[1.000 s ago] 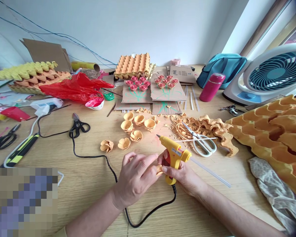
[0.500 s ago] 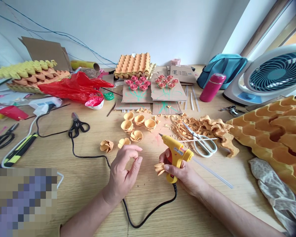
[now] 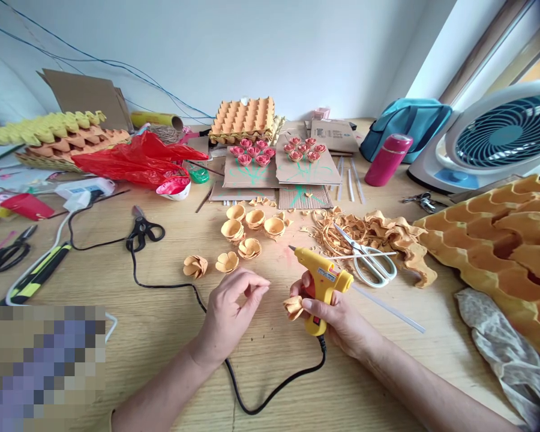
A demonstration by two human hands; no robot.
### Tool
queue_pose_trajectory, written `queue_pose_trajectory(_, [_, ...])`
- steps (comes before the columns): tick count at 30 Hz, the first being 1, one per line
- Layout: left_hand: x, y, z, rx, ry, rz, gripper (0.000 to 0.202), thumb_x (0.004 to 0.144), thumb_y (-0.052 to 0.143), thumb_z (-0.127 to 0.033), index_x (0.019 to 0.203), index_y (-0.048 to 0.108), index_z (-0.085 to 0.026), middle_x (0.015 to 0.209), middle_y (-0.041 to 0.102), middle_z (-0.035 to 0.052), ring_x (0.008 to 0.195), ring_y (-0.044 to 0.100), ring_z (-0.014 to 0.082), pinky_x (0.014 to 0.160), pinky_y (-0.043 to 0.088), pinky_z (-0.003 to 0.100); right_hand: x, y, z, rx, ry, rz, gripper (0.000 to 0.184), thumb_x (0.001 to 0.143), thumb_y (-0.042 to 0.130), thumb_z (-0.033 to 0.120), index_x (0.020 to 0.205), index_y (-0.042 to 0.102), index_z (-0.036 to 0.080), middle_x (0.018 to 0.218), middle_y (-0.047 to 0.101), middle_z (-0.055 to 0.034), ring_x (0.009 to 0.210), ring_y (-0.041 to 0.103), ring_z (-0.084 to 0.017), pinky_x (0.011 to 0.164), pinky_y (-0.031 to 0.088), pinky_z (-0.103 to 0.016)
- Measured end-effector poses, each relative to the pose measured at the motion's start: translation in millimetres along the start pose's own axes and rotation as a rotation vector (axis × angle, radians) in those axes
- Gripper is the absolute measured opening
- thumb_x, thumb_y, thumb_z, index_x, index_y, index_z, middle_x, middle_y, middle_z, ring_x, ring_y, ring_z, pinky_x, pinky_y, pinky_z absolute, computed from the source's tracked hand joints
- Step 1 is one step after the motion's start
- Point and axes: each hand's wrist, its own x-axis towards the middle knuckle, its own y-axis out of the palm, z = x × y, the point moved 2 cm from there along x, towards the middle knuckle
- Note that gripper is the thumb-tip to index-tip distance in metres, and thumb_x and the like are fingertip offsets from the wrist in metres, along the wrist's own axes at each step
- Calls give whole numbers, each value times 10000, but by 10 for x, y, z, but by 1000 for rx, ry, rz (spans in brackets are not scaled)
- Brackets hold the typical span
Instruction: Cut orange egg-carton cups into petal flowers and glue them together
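Note:
My right hand (image 3: 337, 315) is wrapped round a yellow hot glue gun (image 3: 323, 276), its nozzle pointing up and left. Between that hand's thumb and fingers is also a small egg-carton flower (image 3: 293, 307) with orange petals. My left hand (image 3: 229, 312) is just left of it, thumb and forefinger brought together at the tips; anything between them is too small to make out. Beyond the left hand lie a loose egg-carton flower (image 3: 227, 261) and another, tipped flower (image 3: 195, 266). Several cup-shaped blooms, such as this cup flower (image 3: 274, 227), are grouped farther back.
The glue gun's black cord (image 3: 270, 401) loops across the table's front. White-handled scissors (image 3: 374, 264) rest on carton scraps (image 3: 342, 231); black scissors (image 3: 144, 231) lie left. A large egg tray (image 3: 490, 252) and a fan (image 3: 499, 138) stand right. Cardboard with pink flowers (image 3: 308, 168) is behind.
My left thumb and forefinger have closed together, and the left hand has shifted slightly right. The flower in my right hand has turned a little.

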Motion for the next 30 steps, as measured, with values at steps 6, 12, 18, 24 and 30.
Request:
queue_pose_trajectory(6, [-14, 17, -68, -55, 14, 28, 163, 924, 565, -176, 763, 550, -196, 730, 585, -9, 657, 548, 124, 647, 468, 251, 4, -2, -9, 42, 46, -10, 361, 769, 819, 325, 955, 525, 231, 964, 625, -7, 850, 638, -156, 789, 519, -305])
queue_pose_trajectory(12, [-84, 15, -163, -164, 28, 92, 37, 937, 547, -224, 931, 570, -195, 913, 624, 53, 842, 599, 171, 774, 503, 308, 0, 11, -17, 72, 61, -14, 353, 763, 828, 313, 948, 540, 226, 947, 621, 8, 828, 625, -131, 782, 520, -282])
queue_pose_trajectory(18, [-143, 140, -193, -130, 102, 209, 368, 851, 705, -338, 1175, 582, -215, 1074, 634, 95, 975, 600, 231, 873, 520, 386, -2, 15, -49, 49, 97, -56, 388, 725, 852, 341, 947, 553, 233, 972, 621, 11, 839, 610, -139, 758, 520, -282])
queue_pose_trajectory(24, [-128, 182, -248, -77, 120, 166, 194, 852, 681, -157, 1022, 622, -230, 983, 659, 52, 945, 625, 200, 847, 523, 353, 5, 33, -59, 29, 82, -29, 380, 710, 864, 332, 908, 559, 223, 863, 611, 24, 778, 568, -123, 702, 473, -238])
queue_pose_trajectory(30, [-138, 191, -240, -166, 121, 169, 275, 833, 691, -112, 1068, 591, -215, 1008, 662, 49, 965, 633, 186, 868, 528, 332, -3, 18, -57, 66, 97, -37, 367, 715, 862, 318, 922, 575, 220, 882, 611, 14, 811, 581, -127, 708, 482, -231])
